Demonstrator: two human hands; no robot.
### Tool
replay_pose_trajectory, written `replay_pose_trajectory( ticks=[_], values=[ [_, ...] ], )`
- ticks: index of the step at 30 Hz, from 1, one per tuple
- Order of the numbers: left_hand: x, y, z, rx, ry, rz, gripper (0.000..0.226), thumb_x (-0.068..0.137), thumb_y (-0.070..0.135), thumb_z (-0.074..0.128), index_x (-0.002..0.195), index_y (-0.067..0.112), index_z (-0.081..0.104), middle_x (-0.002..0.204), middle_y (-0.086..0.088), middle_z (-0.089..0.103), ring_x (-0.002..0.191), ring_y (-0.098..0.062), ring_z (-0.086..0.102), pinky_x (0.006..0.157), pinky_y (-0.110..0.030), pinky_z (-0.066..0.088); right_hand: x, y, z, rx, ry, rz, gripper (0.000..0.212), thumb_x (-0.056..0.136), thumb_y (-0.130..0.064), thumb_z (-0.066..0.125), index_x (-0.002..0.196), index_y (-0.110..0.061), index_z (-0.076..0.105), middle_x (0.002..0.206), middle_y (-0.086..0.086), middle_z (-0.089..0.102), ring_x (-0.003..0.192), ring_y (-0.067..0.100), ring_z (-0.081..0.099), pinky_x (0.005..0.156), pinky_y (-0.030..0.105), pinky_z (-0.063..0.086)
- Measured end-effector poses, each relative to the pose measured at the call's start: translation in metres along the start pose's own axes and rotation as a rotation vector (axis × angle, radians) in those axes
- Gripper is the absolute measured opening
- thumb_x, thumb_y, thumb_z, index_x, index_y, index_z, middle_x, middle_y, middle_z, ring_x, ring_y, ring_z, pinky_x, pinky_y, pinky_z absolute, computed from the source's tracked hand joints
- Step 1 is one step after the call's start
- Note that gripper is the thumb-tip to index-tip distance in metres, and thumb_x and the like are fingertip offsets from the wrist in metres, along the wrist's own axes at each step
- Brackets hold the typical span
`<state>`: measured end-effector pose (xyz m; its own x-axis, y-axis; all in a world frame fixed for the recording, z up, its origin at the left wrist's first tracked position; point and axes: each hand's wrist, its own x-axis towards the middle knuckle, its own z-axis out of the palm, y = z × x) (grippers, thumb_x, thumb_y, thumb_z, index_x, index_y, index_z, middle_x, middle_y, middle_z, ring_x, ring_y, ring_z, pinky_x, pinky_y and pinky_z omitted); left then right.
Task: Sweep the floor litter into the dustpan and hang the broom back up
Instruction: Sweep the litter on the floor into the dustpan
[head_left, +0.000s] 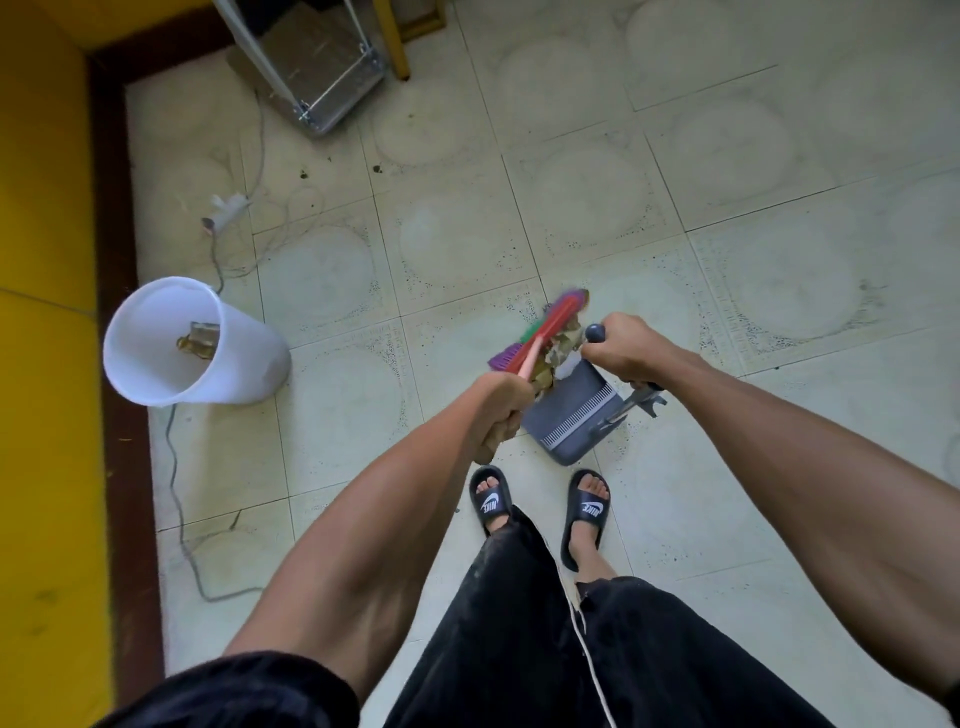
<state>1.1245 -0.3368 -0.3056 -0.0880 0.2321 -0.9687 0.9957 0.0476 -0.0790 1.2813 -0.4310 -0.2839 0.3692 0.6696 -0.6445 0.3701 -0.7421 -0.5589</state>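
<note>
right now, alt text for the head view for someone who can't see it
Seen from above, a person's left hand sweeps a red-handled broom pushing leaf litter into a grey dustpan steadied by the right hand. A white bin stands to the left.

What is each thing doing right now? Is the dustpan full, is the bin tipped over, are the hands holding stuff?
left hand: shut on the broom handle.
right hand: shut on the dustpan handle.
broom: head down, blurred, against the litter.
litter: piled at the dustpan mouth.
dustpan: resting on the floor.
white bin: leaning, with some rubbish inside.
</note>
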Motion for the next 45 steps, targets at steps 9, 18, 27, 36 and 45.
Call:
replay_pose_trajectory(
  ticks=[9, 18, 27, 36, 45],
  values=[
    [-0.026, -0.009, 0.018, 0.073, -0.079, -0.022, 0.033, 0.095, 0.031, 0.037, 0.071, 0.010, 0.043, 0.035, -0.001, 0.039, 0.028, -0.011, 0.025, 0.035, -0.017, 0.022, 0.000, 0.009, 0.000, 0.046, 0.122, 0.084, 0.016, 0.094, -0.019, 0.055, 0.082, -0.010, 0.058, 0.072, 0.004, 0.052, 0.048, 0.012, 0.047, 0.032, 0.017, 0.034],
    [-0.052, 0.025, -0.035, 0.148, 0.248, 0.158, 0.024, 0.093, 0.027, 0.039, 0.082, 0.008, 0.050, 0.047, 0.001, 0.041, 0.026, -0.010, 0.026, 0.037, -0.015, 0.026, -0.024, 0.026, -0.003, 0.108, 0.301, 0.192, 0.029, 0.088, -0.028, 0.057, 0.066, -0.012, 0.048, 0.067, 0.005, 0.052, 0.051, 0.018, 0.050, 0.043, 0.022, 0.031],
    [-0.010, 0.092, -0.038, 0.360, 0.519, 0.415, 0.037, 0.098, 0.014, 0.047, 0.132, 0.000, 0.050, 0.072, -0.004, 0.046, 0.048, -0.011, 0.048, 0.029, -0.021, 0.036, -0.022, 0.054, -0.001, 0.217, 0.343, 0.292, 0.025, 0.086, -0.021, 0.055, 0.066, -0.013, 0.043, 0.069, 0.008, 0.049, 0.050, 0.019, 0.046, 0.046, 0.023, 0.033],
    [0.023, 0.060, 0.041, 0.587, 0.385, 0.359, 0.033, 0.099, 0.012, 0.046, 0.130, 0.001, 0.051, 0.089, -0.002, 0.052, 0.061, -0.008, 0.053, 0.047, -0.018, 0.047, -0.002, 0.051, -0.011, 0.237, 0.379, 0.277, 0.031, 0.088, -0.016, 0.058, 0.061, -0.021, 0.044, 0.064, 0.000, 0.049, 0.044, 0.011, 0.044, 0.030, 0.016, 0.029],
    [-0.040, 0.034, 0.046, 0.748, 0.061, 0.334, 0.042, 0.097, 0.010, 0.040, 0.136, -0.004, 0.035, 0.069, -0.007, 0.046, 0.047, -0.013, 0.041, 0.032, -0.022, 0.036, -0.017, 0.049, -0.010, 0.229, 0.381, 0.298, 0.024, 0.089, -0.019, 0.055, 0.067, -0.008, 0.050, 0.072, 0.012, 0.054, 0.050, 0.021, 0.049, 0.048, 0.027, 0.042]
  ],
)
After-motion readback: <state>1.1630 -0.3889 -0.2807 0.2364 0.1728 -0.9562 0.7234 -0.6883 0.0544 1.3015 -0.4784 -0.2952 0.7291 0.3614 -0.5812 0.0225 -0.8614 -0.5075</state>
